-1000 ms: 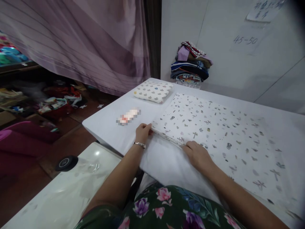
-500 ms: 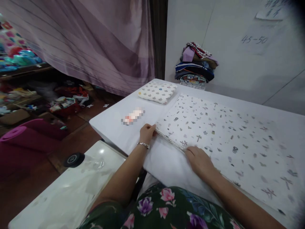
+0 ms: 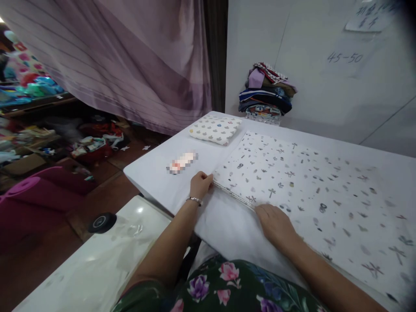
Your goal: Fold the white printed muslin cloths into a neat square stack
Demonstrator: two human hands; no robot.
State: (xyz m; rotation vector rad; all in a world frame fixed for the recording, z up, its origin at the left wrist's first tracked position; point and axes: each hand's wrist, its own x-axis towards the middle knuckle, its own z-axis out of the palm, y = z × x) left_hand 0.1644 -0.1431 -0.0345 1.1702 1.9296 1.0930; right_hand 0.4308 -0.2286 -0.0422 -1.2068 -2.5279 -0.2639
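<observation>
A white printed cloth (image 3: pixel 292 195) with small palm trees and leaves lies folded in flat layers on a table covered in white (image 3: pixel 152 160). My left hand (image 3: pixel 200 185), with a bracelet on the wrist, pinches the cloth's near left corner. Along the near edge, my right hand (image 3: pixel 274 221) has its fingers curled over the layers, gripping them; its fingertips are partly hidden. Farther back sits a folded cloth with grey motifs (image 3: pixel 216 129), apart from both hands. A small blurred-out item (image 3: pixel 182 162) lies left of the printed cloth.
At the wall stands a pile of folded clothes (image 3: pixel 268 91). A lower white surface (image 3: pixel 97 260) at the left bears a round black object (image 3: pixel 102 222) and clear plastic. A mauve curtain (image 3: pixel 146 56) hangs behind; a pink roll (image 3: pixel 32 195) lies on the left.
The view has shifted slightly, so the whole scene sits a little lower. Both hands keep their places on the cloth's near edge, and the cloth looks unmoved.
</observation>
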